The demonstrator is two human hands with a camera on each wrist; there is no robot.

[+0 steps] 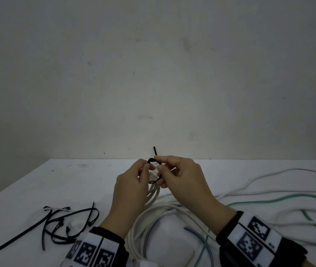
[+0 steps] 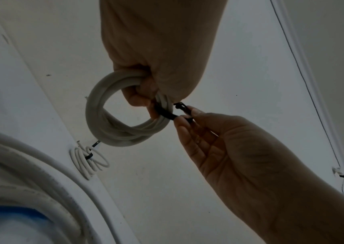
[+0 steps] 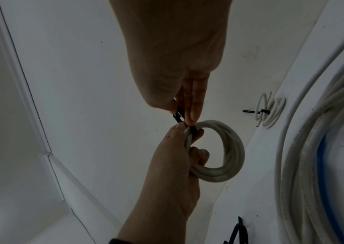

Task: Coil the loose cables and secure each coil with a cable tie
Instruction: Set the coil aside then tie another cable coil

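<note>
My left hand (image 1: 147,167) grips a small white cable coil (image 2: 112,125) above the table, fingers curled through its ring. A black cable tie (image 2: 165,114) is wrapped around the coil beside those fingers. My right hand (image 1: 159,164) pinches the tie between thumb and fingers, right next to its head. The tie's free tail (image 1: 154,151) sticks up past the right fingertips. In the right wrist view the coil (image 3: 227,148) hangs from the left hand (image 3: 187,130), and the tie (image 3: 178,116) runs up into the right hand's pinch.
Spare black cable ties (image 1: 62,222) lie in a heap at front left. Large loose loops of white cable (image 1: 153,214) with a blue cable (image 1: 203,241) and a green cable (image 1: 259,201) spread over the front and right. A small tied white coil (image 3: 271,112) lies on the table.
</note>
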